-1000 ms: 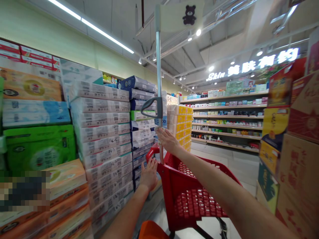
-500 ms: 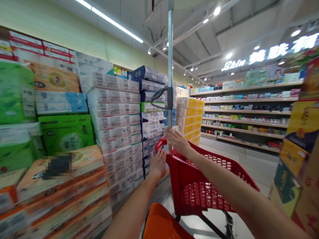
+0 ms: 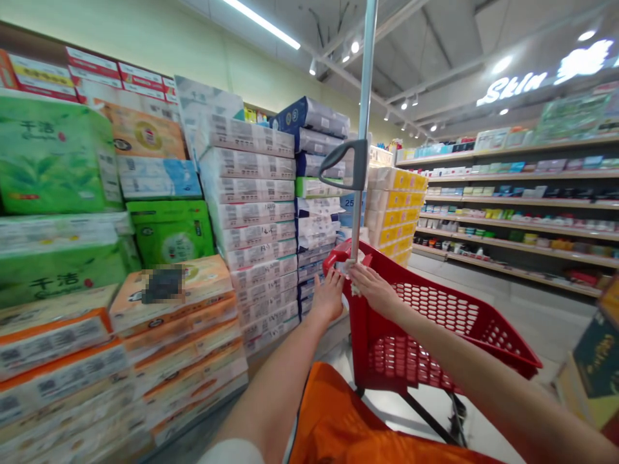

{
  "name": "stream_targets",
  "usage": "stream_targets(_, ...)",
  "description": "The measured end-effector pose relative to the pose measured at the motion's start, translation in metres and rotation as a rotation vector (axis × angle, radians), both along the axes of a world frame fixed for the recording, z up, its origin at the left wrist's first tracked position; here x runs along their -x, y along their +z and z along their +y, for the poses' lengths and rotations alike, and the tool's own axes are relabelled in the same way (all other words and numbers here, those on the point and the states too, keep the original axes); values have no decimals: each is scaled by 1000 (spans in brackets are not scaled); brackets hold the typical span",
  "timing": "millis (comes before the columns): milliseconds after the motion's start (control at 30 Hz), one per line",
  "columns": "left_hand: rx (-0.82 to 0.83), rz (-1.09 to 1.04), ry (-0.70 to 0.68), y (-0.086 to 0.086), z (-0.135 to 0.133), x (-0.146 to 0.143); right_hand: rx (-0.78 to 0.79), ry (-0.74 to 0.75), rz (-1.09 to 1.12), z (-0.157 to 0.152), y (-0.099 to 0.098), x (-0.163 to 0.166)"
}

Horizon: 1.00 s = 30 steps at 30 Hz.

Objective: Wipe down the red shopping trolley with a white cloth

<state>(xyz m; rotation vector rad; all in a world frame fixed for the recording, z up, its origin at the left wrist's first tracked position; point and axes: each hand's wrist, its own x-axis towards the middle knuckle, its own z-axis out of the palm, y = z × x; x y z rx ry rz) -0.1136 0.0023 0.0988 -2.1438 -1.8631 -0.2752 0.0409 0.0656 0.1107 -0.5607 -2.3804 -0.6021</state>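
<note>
A red plastic shopping cart (image 3: pixel 387 357) stands before me, with a metal pole (image 3: pixel 366 84) rising from its near end. My left hand (image 3: pixel 330 298) rests its fingertips on the cart's near rim, thumb apart and fingers stretched. Close beside it, my right hand (image 3: pixel 376 290) presses a crumpled white wipe (image 3: pixel 354 287) against the cart at the foot of the pole. Whether the wipe is cloth or paper I cannot tell. A grey loop handle (image 3: pixel 356 165) is fixed on the pole above both hands.
Tall stacks of wrapped tissue packs (image 3: pixel 256 212) rise on the left, with orange packs (image 3: pixel 184 322) lower and nearer. Yellow-and-white packs (image 3: pixel 399 206) stand behind the cart. Shelves of small goods (image 3: pixel 512 212) line the right, and boxes (image 3: pixel 597 354) sit at the right edge.
My view has turned left, so cart and stacks appear further right. My right hand has slid down to the pole's foot, and the white wipe shows more clearly under it.
</note>
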Motion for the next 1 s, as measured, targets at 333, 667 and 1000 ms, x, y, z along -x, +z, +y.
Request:
stream_targets(333, -9, -21, 13, 3, 2, 2, 238, -266, 301, -21, -61, -39)
stream_targets(667, -139, 52, -188, -12, 5, -50, 302, -427, 325, -22, -55, -41)
stream_targets(1000, -67, 98, -142, -25, 10, -76, 297, -592, 345, -34, -86, -110)
